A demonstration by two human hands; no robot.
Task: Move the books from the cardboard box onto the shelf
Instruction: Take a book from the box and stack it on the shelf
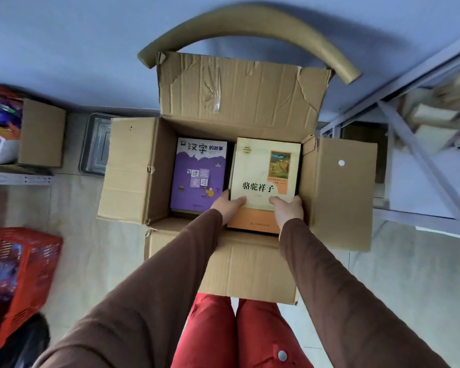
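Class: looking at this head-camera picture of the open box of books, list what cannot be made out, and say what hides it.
- Books beneath the cream-and-orange paperback and purple paperback: covered by them.
- Fingertips of the left hand and right hand: tucked under the cream book's edges.
- Contents of the red plastic basket: blurred, cut by the left edge.

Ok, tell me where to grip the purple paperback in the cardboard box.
Take the purple paperback by its near short edge, coming from above on your side. It lies flat, its far edge runs under the cardboard box flap, and the cream book crowds its right side.
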